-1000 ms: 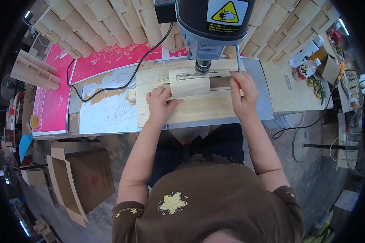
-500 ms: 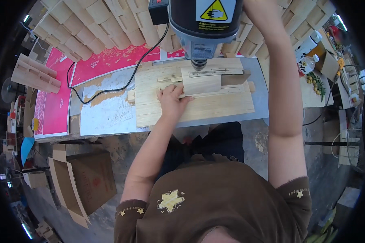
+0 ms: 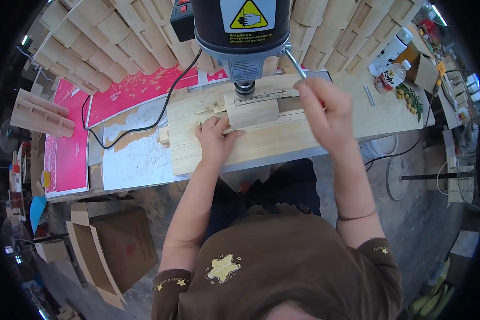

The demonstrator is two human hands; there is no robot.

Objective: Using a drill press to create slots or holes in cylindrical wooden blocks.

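While we leaned over the bench, our left hand (image 3: 214,140) lay flat with its fingers (image 3: 210,126) spread and pressed down, closed around nothing, their tips touching the near edge of a small wooden block (image 3: 252,111). That block sat just beyond the fingertips on a wide wooden board (image 3: 261,144), which ran under our palm and out to either side. Our right hand (image 3: 325,109) was raised off the board, its fingers curled shut around the thin metal feed handle (image 3: 295,61) of the drill press (image 3: 242,29); the rod came out from between the knuckles and ran up to the machine head. Directly past the left fingertips, the chuck (image 3: 245,88) stood over the far part of the block, and we could not tell whether the bit touched the wood. To the left of the left fingers a black cable (image 3: 144,125) looped across white and pink sheets (image 3: 69,154). Well beyond the right fingers stood two bottles (image 3: 390,58) by a cardboard box (image 3: 420,66). Farthest from both hands, stacked curved wooden pieces (image 3: 106,37) filled the back of the bench.
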